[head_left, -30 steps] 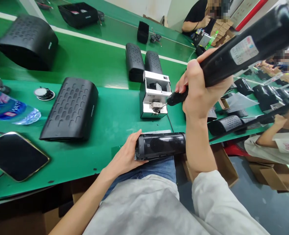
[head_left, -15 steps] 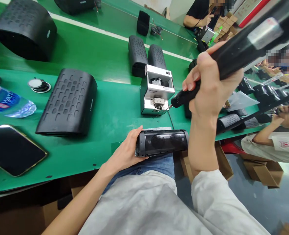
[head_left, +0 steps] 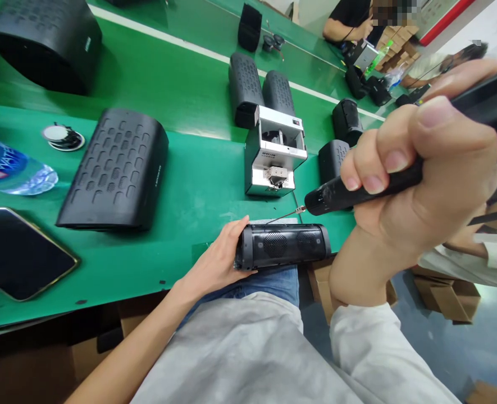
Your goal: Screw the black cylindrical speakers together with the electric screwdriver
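A black speaker body [head_left: 288, 245] lies lengthwise at the front edge of the green table, and my left hand [head_left: 220, 252] grips its left end. My right hand [head_left: 425, 151] is wrapped round a black electric screwdriver [head_left: 341, 193], held slanting on the right. Its thin bit [head_left: 284, 216] points left and down to the speaker's rear edge; whether the tip touches is too small to tell. Just behind the speaker stands a silver screw dispenser [head_left: 276, 154].
To the left are a textured black speaker shell [head_left: 115, 168], a phone [head_left: 23, 255], a water bottle [head_left: 14, 168] and a small round part [head_left: 63, 136]. More shells [head_left: 246, 87] stand behind the dispenser. A person [head_left: 353, 25] sits across the table; another's sleeve shows at right.
My right hand has brought the screwdriver nearer and lower, its bit moving from the dispenser to the speaker's rear edge. My left hand still grips the speaker.
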### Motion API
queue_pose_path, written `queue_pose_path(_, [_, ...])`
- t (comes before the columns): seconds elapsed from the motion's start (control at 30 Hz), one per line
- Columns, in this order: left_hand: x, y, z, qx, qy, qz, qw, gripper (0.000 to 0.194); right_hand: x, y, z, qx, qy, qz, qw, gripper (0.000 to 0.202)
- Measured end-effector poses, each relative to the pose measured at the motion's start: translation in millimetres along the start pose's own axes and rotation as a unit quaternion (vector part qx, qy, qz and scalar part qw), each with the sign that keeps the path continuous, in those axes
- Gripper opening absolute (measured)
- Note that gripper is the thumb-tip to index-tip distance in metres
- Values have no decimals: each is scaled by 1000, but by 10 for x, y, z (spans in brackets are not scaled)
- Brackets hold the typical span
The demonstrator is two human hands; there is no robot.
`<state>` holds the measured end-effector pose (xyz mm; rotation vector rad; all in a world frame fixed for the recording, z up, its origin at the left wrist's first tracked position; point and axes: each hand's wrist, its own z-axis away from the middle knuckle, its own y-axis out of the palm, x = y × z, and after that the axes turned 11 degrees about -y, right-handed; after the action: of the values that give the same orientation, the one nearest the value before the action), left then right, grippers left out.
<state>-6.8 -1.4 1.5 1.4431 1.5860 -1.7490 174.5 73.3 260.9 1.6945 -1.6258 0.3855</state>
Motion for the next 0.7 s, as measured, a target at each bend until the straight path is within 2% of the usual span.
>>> queue_pose_path(0.13, [-10,-9,-4,3,2,4,1000,142,8,3,48,14,-5,-15,1000,18])
queue_pose_path(0.27, [-26,-13,-14,2,4,8,1000,138,-122,-92,178,66,-14,-23,997,20])
queue_pose_path(0.37, [-61,-23,-31,-3,6,24,1000,127,-277,-208,345,109,1,-27,994,20])
queue_pose_path(0.5, [-122,-49,-54,-9,6,42,999,109,-379,-331,516,151,-21,-8,988,23])
queue_pose_path(0.7, [-133,-58,-56,2,-7,45,999,109,-404,-360,502,162,-17,-8,987,22])
